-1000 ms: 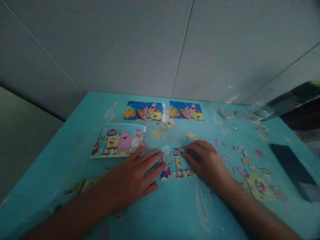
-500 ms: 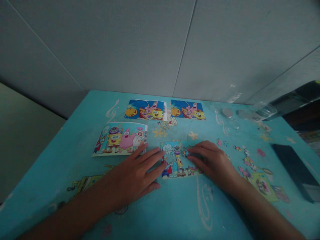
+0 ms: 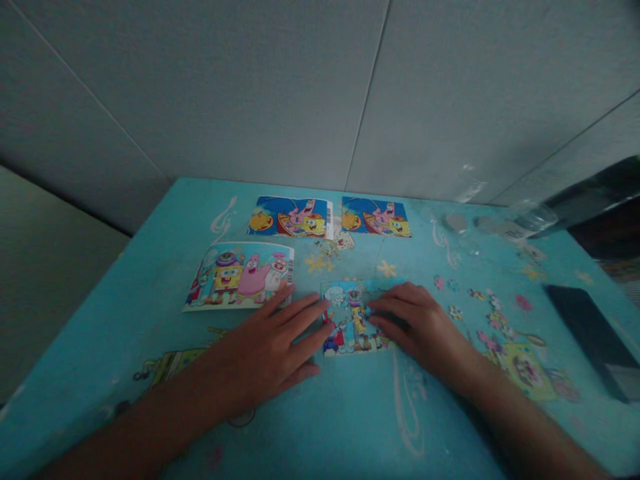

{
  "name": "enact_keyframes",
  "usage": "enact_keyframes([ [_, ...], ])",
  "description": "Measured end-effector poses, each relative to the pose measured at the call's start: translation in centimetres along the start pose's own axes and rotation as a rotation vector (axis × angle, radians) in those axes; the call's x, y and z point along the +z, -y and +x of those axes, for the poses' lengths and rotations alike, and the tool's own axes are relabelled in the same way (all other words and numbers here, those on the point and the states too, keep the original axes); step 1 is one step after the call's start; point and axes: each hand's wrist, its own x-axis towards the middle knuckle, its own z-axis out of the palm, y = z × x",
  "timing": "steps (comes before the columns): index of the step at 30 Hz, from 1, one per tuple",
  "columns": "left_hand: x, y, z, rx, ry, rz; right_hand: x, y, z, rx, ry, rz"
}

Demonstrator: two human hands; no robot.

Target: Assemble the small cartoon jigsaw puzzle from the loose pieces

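Note:
A partly assembled jigsaw puzzle with cartoon figures lies on the turquoise tabletop between my hands. My left hand rests flat with its fingers spread, fingertips at the puzzle's left edge. From the right, my right hand pinches a small puzzle piece over the middle of the puzzle, mostly hidden by the fingers. Just beyond my left hand is a picture card with the same figures as the puzzle.
Loose puzzle pieces lie scattered to the right of my right hand. A dark phone-like slab is at the right. Behind are another picture card, a finished blue puzzle and clear plastic bottles near the wall.
My right hand has shifted slightly left with the puzzle piece, further in over the puzzle. My left hand stays in place.

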Motion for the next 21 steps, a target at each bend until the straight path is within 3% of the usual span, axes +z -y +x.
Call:
enact_keyframes([
  [9,0.4,0.2,-0.2,0.002,-0.013,0.029,-0.9,-0.1,-0.2,0.067,-0.025,-0.097],
  [16,0.7,0.6,-0.5,0.032,-0.081,0.035,-4.2,-3.4,-1.0,0.283,-0.190,-0.246],
  [21,0.5,1.0,-0.4,0.099,-0.075,0.070,-4.8,-5.3,-1.3,0.343,-0.190,-0.271],
])
